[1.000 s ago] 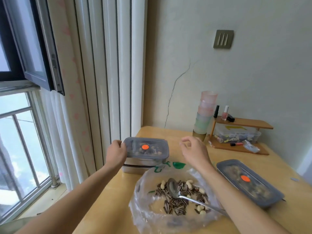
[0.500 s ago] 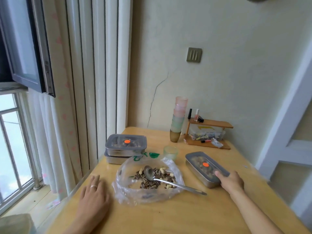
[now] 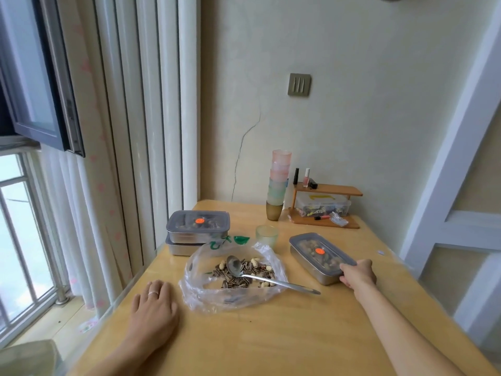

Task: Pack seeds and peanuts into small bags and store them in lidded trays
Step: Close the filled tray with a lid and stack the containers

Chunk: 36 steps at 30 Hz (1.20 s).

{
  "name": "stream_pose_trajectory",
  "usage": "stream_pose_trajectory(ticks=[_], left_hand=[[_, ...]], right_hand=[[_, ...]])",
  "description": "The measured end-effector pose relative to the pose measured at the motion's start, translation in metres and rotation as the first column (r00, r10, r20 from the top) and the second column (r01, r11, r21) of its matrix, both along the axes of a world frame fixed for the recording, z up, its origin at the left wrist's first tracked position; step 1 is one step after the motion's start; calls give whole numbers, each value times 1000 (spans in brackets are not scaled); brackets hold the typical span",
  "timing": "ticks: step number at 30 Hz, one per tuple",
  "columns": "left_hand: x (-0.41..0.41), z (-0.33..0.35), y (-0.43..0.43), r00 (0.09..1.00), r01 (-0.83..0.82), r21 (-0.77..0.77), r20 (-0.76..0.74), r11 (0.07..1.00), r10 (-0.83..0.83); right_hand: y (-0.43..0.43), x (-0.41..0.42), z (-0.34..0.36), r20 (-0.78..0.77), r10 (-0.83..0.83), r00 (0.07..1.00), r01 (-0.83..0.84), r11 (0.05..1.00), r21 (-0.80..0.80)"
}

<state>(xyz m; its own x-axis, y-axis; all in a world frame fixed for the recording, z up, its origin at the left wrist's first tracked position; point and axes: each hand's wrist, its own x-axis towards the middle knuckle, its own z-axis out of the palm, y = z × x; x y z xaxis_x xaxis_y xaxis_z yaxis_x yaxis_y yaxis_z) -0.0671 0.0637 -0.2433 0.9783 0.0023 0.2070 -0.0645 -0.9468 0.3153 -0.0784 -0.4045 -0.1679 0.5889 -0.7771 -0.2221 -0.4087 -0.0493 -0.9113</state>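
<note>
We sit at a pale wooden table (image 3: 271,335) pushed into a corner. A cream wall (image 3: 352,131) with a thin crack (image 3: 244,147) and a switch plate (image 3: 299,84) is ahead, and a window (image 3: 16,226) with a sheer curtain (image 3: 89,213) is on the left.

A clear plastic bag (image 3: 233,297) lies spread open in the middle of the table. On it is a small heap of striped seeds and pale peanuts (image 3: 244,275), with a metal spoon (image 3: 271,278) resting bowl-first in the heap and its handle pointing right.

Behind the bag on the left, two stacked trays (image 3: 198,226) of steel stand one on the other. The upper one has a grey lid with an orange dot. To the right lies a single lidded tray (image 3: 317,253), also orange-dotted, with dim contents showing through its lid.

Our right hand (image 3: 357,275) grips this tray's near end, fingers curled round the corner. Our left hand (image 3: 154,302) rests flat on the table beside the bag, fingers straight and close together, with a ring on one.

Further back are a small glass cup (image 3: 267,236), a tower of pastel cups (image 3: 279,183) and a wooden shelf (image 3: 328,189) over a clear box (image 3: 322,207).
</note>
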Motion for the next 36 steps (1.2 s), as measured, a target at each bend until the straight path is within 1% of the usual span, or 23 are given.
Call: stream_pose_trajectory(ticks=[2,4,6,8,9,10,11,13,14,15,16,17,18,20,21,22,23,26,28,31,33,34,36], left_hand=[[14,6,3,999,-53,-97,-7,994,52],[33,18,7,991,-128,-270,7,954,135],[58,35,11,983,-160,-484,-2,860,182],[82,55,10,982,-152,-612,-8,776,186],[93,65,9,983,-140,-643,-2,753,181],[100,76,6,984,-128,-670,4,731,176],[108,84,3,986,-114,-697,9,708,167],[119,97,-6,989,-120,-753,-38,647,140],[126,102,-9,985,-158,-771,-83,617,149],[133,103,-12,978,-199,-784,-122,588,169],[139,104,-15,968,-241,-786,-154,569,196],[144,104,-17,962,-261,-780,-165,568,216],[147,104,-18,957,-277,-777,-169,566,237],[153,102,-17,949,-295,-786,-173,543,264],[156,101,-16,947,-296,-800,-174,521,271],[156,101,-15,944,-301,-817,-182,492,274],[156,99,-13,941,-305,-833,-190,461,279],[152,94,-8,936,-309,-872,-207,380,285],[147,95,-4,931,-303,-891,-201,338,305],[138,96,-2,912,-315,-913,-216,259,349],[131,101,-3,901,-314,-926,-222,208,372],[129,104,-5,903,-296,-935,-206,197,378],[122,114,-13,922,-225,-949,-135,221,363]], right_hand=[[8,5,7,-61,-51,997,48,997,-59],[17,9,13,-83,-77,994,72,995,-61],[21,14,14,-97,-120,988,114,991,-64],[28,16,11,-82,-205,975,198,977,-81],[33,19,10,-64,-249,966,237,959,-156],[38,19,9,-27,-277,961,260,927,-270],[45,24,9,50,-281,958,278,877,-392],[63,30,14,241,-191,951,295,789,-539],[76,33,18,309,-100,946,271,764,-585],[90,39,22,350,16,937,221,749,-625],[106,45,28,356,150,923,131,745,-654],[123,52,34,328,287,900,7,742,-670],[142,59,41,275,425,862,-148,731,-666],[182,75,52,155,645,748,-443,660,-606],[201,83,55,114,705,700,-538,626,-565],[220,92,57,82,731,677,-589,605,-535],[236,102,56,53,736,675,-615,601,-511],[271,124,59,-30,681,732,-608,632,-481],[283,133,65,-32,625,780,-566,683,-463],[285,134,70,88,546,833,-479,793,-377],[278,132,69,159,493,856,-428,846,-317],[274,130,69,183,482,857,-420,859,-294],[262,125,71,211,495,843,-431,856,-286]])
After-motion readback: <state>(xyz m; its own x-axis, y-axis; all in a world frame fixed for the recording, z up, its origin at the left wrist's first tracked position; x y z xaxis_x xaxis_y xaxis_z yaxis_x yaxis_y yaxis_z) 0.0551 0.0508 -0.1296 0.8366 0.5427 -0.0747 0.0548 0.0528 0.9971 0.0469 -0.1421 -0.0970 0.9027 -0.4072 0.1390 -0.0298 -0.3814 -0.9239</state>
